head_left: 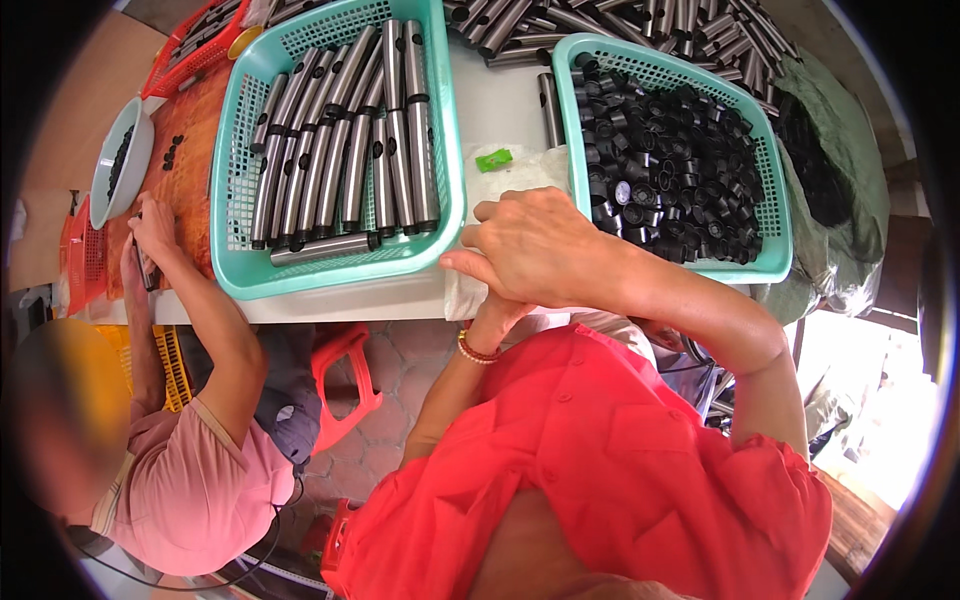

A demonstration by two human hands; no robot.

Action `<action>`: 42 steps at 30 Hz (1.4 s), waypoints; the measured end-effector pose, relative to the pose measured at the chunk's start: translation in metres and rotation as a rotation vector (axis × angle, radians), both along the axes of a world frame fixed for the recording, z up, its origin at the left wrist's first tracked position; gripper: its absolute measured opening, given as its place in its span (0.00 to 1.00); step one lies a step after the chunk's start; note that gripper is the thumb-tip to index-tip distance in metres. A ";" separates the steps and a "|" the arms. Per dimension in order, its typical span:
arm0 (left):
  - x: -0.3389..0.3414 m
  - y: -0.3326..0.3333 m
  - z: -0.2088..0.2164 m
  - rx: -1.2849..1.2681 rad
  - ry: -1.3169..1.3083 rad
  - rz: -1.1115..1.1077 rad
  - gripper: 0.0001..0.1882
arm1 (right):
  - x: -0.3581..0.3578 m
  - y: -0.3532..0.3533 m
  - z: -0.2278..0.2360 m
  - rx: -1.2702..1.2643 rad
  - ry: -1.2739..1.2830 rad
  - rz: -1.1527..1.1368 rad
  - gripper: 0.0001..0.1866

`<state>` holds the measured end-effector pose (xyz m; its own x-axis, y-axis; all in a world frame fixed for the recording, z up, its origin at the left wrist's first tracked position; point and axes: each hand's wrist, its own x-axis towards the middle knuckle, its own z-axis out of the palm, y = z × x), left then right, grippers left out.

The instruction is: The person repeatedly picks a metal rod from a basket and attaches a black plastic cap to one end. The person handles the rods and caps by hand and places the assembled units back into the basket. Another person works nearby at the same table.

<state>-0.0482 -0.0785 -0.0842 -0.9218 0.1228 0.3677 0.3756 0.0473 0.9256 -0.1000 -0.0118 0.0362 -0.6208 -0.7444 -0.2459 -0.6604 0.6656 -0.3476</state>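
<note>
Just beyond the table's front edge, my right hand (535, 245) is closed, knuckles up and thumb pointing left. It lies over my left hand (500, 312), which shows only in part, with a beaded bracelet at the wrist; its fingers are hidden. Whatever is between the two hands cannot be seen. To their left stands a teal basket (456, 170) of metal tubes (330, 165) with black ends. Right of them is a second teal basket (690, 270), full of small black plastic caps (665, 150). A green scrap (494, 160) lies just past my hands.
Many loose metal tubes (690, 30) are heaped at the back, and one tube (550, 110) stands near the right basket. A co-worker (190, 490) handles a tube at far left, by a pale bowl (140, 160). A red stool (345, 370) is below the table.
</note>
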 end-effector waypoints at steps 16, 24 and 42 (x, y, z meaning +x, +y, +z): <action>0.016 -0.040 0.112 0.119 -0.147 0.416 0.16 | 0.089 0.155 0.005 -0.983 0.458 -0.646 0.22; -0.087 -0.188 0.074 -0.885 -0.429 0.613 0.19 | 0.114 0.227 -0.025 -0.937 0.563 -1.055 0.16; -0.282 0.012 0.083 -0.770 -0.487 -0.008 0.17 | 0.099 0.232 -0.053 -0.788 0.593 -1.060 0.14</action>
<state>-0.3303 -0.0667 -0.0015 -0.9517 0.1801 -0.2488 -0.0461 0.7173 0.6952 -0.0008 0.2198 -0.0165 -0.8187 0.3037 0.4873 -0.1619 0.6922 -0.7033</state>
